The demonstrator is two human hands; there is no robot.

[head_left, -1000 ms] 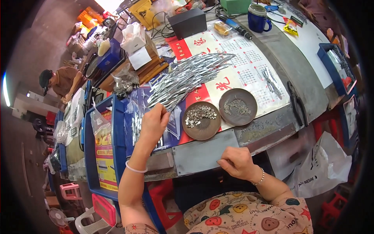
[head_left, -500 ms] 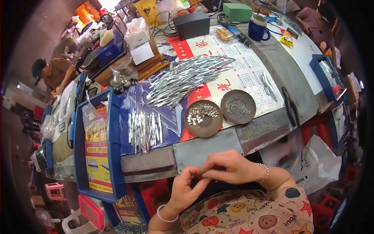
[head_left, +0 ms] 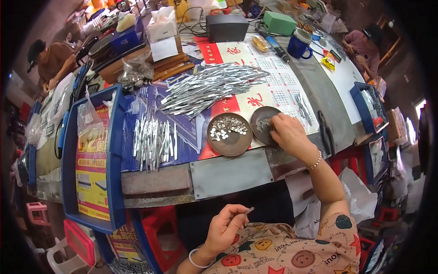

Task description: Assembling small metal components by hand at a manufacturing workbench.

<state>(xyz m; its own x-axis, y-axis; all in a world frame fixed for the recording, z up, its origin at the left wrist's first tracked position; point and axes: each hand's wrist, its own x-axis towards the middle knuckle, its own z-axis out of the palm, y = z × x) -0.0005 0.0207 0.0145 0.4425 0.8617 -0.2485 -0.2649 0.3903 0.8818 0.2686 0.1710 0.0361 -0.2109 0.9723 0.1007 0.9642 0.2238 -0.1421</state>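
My left hand [head_left: 226,230] is closed near my lap, pinching a small metal strip [head_left: 249,211] between thumb and forefinger; its end sticks out, and the rest is hidden. My right hand [head_left: 292,137] reaches down into the right-hand brown dish [head_left: 259,136], its curled fingertips among small thin metal pins [head_left: 263,124]. What those fingertips hold is hidden. Just left stands another brown dish [head_left: 230,148] with small shiny metal discs [head_left: 228,128]. Behind the dishes lies a large heap of silvery metal strips [head_left: 210,86], and a smaller bunch of strips [head_left: 153,144] is at left.
A grey metal plate [head_left: 230,176] lies at the table's front edge. Dark-handled pliers [head_left: 325,132] rest right of the dishes. A blue tray [head_left: 116,169] stands at left. Farther back are a blue mug [head_left: 299,44] and a black box [head_left: 226,28]. Two people sit across the room.
My right hand has left my left hand and moved forward and right to the dish of pins. My left hand stays low, the strip's end now showing. The view has shifted slightly.
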